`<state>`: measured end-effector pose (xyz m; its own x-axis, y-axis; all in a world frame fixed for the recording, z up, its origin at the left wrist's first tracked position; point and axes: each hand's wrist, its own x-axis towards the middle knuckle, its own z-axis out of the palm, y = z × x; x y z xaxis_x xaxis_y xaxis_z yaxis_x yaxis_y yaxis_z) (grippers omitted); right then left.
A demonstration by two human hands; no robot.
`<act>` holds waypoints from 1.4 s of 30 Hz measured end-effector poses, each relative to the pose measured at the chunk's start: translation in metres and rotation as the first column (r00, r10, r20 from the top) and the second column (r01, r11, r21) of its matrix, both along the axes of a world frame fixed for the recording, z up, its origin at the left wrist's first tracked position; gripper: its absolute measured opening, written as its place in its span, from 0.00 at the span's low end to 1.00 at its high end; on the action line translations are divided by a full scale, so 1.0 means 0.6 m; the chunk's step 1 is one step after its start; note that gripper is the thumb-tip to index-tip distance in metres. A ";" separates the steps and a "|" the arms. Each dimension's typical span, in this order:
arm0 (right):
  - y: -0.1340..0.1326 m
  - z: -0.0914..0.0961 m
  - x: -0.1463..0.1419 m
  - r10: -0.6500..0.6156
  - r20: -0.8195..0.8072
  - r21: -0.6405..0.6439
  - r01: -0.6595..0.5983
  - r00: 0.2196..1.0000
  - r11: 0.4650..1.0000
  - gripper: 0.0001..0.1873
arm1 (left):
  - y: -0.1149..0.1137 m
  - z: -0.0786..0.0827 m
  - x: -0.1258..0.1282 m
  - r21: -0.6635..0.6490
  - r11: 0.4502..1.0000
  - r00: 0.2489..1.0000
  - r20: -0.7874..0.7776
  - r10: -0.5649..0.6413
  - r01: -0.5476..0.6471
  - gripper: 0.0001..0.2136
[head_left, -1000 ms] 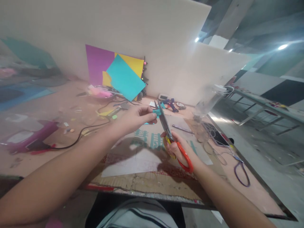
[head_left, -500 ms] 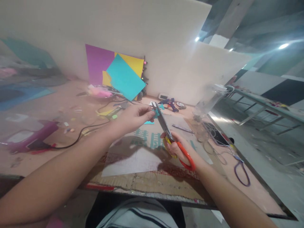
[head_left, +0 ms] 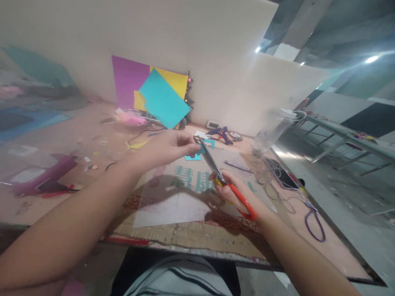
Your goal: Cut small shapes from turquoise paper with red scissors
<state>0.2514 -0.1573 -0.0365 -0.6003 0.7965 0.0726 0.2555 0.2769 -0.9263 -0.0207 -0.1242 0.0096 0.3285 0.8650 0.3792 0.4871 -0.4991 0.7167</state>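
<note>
My left hand (head_left: 175, 148) pinches a small teal paper piece (head_left: 202, 149) between thumb and fingers, partly hidden by them. My right hand (head_left: 233, 187) grips scissors (head_left: 211, 160) with orange-red and yellow handles. The blades point up and away, right at the teal piece, slightly apart at the tips. Below both hands lies a white sheet (head_left: 154, 211) bearing teal cut-out characters (head_left: 185, 176), some of them covered by my right hand and its shadow. Teal scraps (head_left: 210, 143) rest just beyond my left fingertips.
Cardboard (head_left: 182, 238) lies under the sheet. A glue gun (head_left: 224, 135) is at the back, a purple tool (head_left: 43, 176) at left. Coloured sheets (head_left: 165, 98) lean on the wall. At right are a pen (head_left: 237, 166), a phone with cable (head_left: 282, 174) and a clear plastic container (head_left: 274, 127).
My left hand has shifted slightly left and turned over the piece. The scissors stay beside it with little movement. More of the teal characters and scraps now show.
</note>
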 end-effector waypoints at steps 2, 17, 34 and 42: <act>-0.003 0.003 -0.002 -0.027 0.007 -0.011 0.027 1.000 1.000 0.33 | 0.001 -0.002 0.001 -0.036 0.999 0.999 0.051 0.017 -0.015 0.19; 0.002 -0.003 -0.004 -0.044 0.014 -0.035 0.045 0.999 0.998 0.30 | 0.005 -0.007 0.011 -0.021 1.000 0.992 0.125 0.009 -0.007 0.18; 0.009 -0.014 -0.004 -0.013 -0.067 -0.047 0.010 0.998 0.999 0.37 | 0.007 -0.013 0.016 -0.058 0.998 0.986 0.167 -0.029 0.039 0.17; 0.012 -0.022 -0.005 -0.028 -0.079 -0.044 0.024 0.997 0.999 0.35 | 0.007 -0.013 0.017 -0.077 0.995 0.983 0.179 -0.048 0.063 0.16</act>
